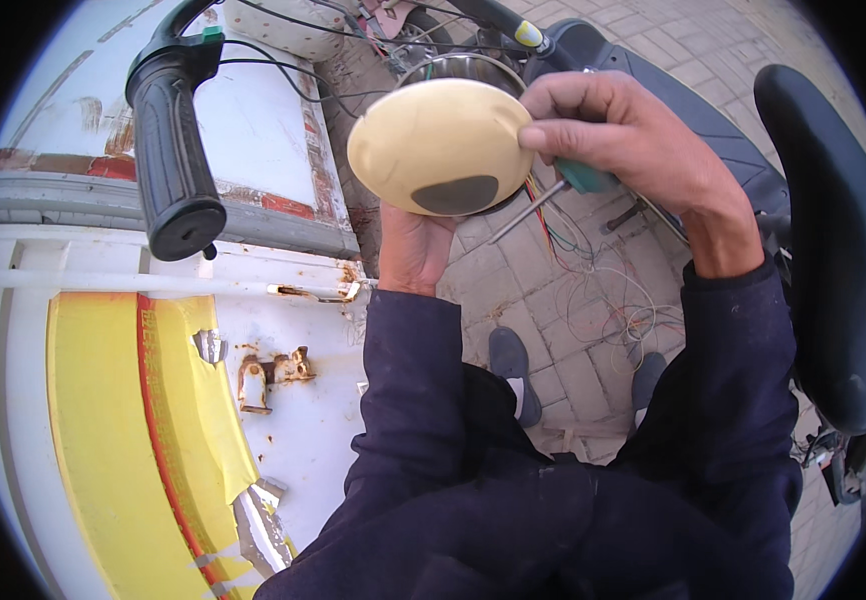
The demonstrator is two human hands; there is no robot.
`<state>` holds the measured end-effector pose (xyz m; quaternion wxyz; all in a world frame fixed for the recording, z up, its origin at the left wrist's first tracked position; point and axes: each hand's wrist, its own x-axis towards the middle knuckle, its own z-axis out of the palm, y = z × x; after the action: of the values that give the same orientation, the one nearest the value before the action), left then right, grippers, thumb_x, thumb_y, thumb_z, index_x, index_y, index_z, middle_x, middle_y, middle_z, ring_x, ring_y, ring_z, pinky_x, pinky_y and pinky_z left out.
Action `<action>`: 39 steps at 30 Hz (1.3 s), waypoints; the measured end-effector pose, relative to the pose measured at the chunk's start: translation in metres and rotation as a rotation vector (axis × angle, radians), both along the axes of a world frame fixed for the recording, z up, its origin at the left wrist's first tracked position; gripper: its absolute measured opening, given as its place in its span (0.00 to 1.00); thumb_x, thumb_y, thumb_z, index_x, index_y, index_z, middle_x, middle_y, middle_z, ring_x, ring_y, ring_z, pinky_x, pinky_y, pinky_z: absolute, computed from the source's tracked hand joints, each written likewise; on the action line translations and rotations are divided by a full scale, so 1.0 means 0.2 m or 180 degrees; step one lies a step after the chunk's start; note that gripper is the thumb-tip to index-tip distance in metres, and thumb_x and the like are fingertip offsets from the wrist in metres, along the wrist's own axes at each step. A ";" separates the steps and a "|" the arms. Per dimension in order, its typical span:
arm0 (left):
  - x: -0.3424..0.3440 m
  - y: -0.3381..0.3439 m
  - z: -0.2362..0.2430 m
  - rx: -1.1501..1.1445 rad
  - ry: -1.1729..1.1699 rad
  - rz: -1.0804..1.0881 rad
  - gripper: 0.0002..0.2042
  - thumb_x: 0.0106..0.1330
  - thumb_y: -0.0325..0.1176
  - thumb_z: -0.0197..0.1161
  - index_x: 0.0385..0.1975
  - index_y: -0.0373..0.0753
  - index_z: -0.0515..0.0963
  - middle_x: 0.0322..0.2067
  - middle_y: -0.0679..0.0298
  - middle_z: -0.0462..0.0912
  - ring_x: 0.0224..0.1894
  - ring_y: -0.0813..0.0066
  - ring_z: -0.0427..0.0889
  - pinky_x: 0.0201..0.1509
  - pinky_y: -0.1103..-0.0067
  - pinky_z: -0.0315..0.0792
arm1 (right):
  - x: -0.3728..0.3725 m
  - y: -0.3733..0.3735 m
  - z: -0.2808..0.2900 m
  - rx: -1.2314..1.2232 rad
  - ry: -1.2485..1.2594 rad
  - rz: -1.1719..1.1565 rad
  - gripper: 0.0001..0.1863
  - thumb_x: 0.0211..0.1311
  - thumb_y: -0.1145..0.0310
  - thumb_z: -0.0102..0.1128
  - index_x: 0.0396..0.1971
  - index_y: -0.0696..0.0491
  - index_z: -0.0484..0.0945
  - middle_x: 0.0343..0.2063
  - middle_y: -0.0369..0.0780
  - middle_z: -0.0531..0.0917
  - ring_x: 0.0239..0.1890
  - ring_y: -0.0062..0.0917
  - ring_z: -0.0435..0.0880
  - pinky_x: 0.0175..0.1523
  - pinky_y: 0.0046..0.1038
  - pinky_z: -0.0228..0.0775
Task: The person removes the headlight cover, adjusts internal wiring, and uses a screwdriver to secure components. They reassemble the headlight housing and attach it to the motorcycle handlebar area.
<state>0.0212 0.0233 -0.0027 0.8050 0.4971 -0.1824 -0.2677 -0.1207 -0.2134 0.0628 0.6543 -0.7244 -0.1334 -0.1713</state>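
Note:
A cream oval cover (438, 135) with a dark grey patch on its lower side is held up in front of me. From below, my left hand (418, 250) supports it; those fingers are hidden behind the cover. At the cover's right edge, my right hand (628, 130) is closed, with thumb and forefinger at the rim. Tucked in that same hand is a screwdriver (586, 178) with a green handle, its metal shaft slanting down to the left. Behind the cover, a round metal-rimmed part (473, 68) is partly visible.
A black handlebar grip (178, 165) with cables hangs at left. Loose coloured wires (613, 305) trail over the paving. A black seat (823, 250) stands at right. White metal panels (303, 400) with a yellow sheet and a rusty latch (273, 375) line the left.

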 end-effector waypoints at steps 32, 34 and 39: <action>0.04 0.05 0.10 -0.0258 0.0040 -0.0535 0.21 0.70 0.23 0.63 0.63 0.31 0.74 0.52 0.49 0.87 0.50 0.58 0.90 0.56 0.63 0.87 | -0.19 0.22 0.08 -0.2240 -0.0571 -0.0525 0.25 0.48 0.80 0.71 0.50 0.48 0.86 0.35 0.39 0.85 0.32 0.38 0.81 0.40 0.33 0.72; 0.05 0.05 0.07 -0.0348 0.0038 -0.0408 0.23 0.68 0.23 0.63 0.63 0.31 0.73 0.54 0.49 0.86 0.52 0.59 0.89 0.60 0.62 0.85 | -0.18 0.21 0.07 -0.1823 -0.0514 -0.0335 0.25 0.50 0.80 0.70 0.52 0.51 0.84 0.35 0.39 0.84 0.33 0.33 0.82 0.42 0.30 0.72; 0.06 0.07 0.02 -0.0622 0.0002 -0.0316 0.23 0.68 0.22 0.63 0.64 0.33 0.74 0.55 0.55 0.85 0.55 0.63 0.86 0.65 0.64 0.79 | -0.20 0.18 0.05 -0.0432 0.0304 -0.0073 0.20 0.57 0.80 0.70 0.51 0.57 0.80 0.35 0.35 0.81 0.36 0.19 0.79 0.44 0.24 0.71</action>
<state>0.0333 0.0375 0.0020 0.8354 0.4065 -0.2318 -0.2884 -0.1598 -0.1768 0.0733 0.6073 -0.7759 -0.1050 -0.1346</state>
